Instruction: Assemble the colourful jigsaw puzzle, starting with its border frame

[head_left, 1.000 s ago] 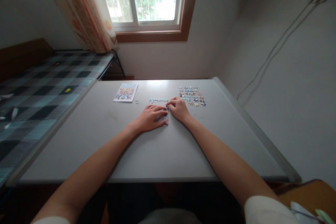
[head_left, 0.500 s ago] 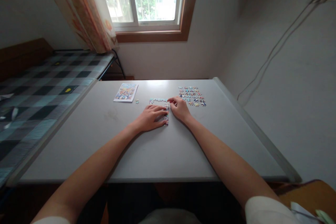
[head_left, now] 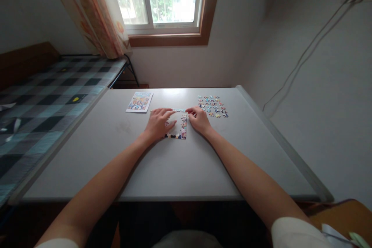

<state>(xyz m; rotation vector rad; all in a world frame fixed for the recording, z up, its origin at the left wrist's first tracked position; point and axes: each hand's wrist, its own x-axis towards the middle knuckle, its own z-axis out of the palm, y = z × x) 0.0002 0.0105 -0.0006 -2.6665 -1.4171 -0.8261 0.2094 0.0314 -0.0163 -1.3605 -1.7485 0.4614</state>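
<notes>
A partly joined jigsaw puzzle (head_left: 183,127) lies on the table, its edge pieces forming a rectangular border around a bare middle. My left hand (head_left: 157,124) is over the puzzle's left side, palm down, with fingers and thumb apart, covering much of that side. At the upper right corner, my right hand (head_left: 199,118) rests with its fingers curled and the fingertips close together. Whatever lies between those fingertips is too small to make out. Loose puzzle pieces (head_left: 213,104) are spread in rows just beyond and to the right of my right hand.
A printed picture sheet (head_left: 139,102) lies on the table (head_left: 203,170), left of the puzzle. A bed with a checked cover (head_left: 72,81) stands to the left. A wall with a hanging cable (head_left: 299,62) is on the right, and a window (head_left: 171,0) is ahead.
My left hand has moved left and slightly away from me, off the puzzle's right side, uncovering that side and the bottom border. It now covers the small piece left of the puzzle. My right hand stays put.
</notes>
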